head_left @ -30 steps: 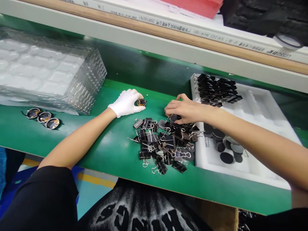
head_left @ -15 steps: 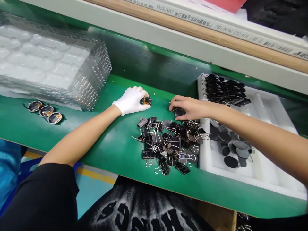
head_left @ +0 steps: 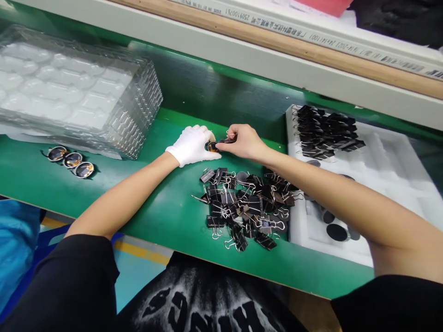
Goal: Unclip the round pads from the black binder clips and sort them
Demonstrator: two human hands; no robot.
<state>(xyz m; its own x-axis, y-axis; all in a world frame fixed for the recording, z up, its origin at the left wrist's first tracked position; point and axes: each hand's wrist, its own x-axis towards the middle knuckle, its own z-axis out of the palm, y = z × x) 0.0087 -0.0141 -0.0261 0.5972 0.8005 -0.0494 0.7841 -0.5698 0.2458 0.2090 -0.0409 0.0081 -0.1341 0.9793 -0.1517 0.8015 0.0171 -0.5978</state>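
Note:
My left hand (head_left: 194, 144), in a white glove, grips a small round part (head_left: 212, 147) with a metal rim and a dark and orange inside. My bare right hand (head_left: 244, 140) pinches a black binder clip (head_left: 230, 139) right against that part. Fingers hide most of the clip, and I cannot tell whether its jaws are on the part. Just below my hands lies a pile of loose black binder clips (head_left: 251, 203), with a grey disc (head_left: 242, 177) among them.
Clear plastic trays (head_left: 79, 92) are stacked at the left. In front of them lie three similar round parts (head_left: 72, 160). A white foam tray (head_left: 384, 152) at the right holds rows of binder clips (head_left: 325, 129) and dark discs (head_left: 337, 232). A ledge (head_left: 242, 50) runs along the back.
My right hand has moved left from beside the clip pile to the round part, bringing a binder clip. My left hand still grips the round part in about the same place.

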